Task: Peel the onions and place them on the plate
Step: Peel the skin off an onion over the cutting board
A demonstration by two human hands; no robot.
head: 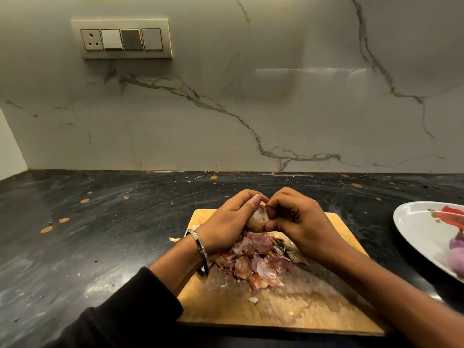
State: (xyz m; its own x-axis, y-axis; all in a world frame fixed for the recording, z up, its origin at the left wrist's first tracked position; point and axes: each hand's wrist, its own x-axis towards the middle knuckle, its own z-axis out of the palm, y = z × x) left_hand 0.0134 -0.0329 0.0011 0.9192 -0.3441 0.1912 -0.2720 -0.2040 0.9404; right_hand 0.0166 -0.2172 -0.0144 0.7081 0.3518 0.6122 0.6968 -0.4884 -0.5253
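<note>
An onion (256,220) with brown papery skin is held above the wooden cutting board (276,307). My left hand (227,222) grips it from the left, fingers curled over its top. My right hand (296,219) pinches its skin from the right with thumb and fingertips. Most of the onion is hidden between the two hands. A heap of pink and brown onion skins (256,262) lies on the board under my hands. At the right edge stands a white plate (411,222) with peeled purple onions (454,252) on it.
The board lies on a dark speckled stone counter (100,234) that meets a marble wall. A switch panel (123,39) is set high on the wall. A small skin scrap (174,239) lies on the counter left of the board.
</note>
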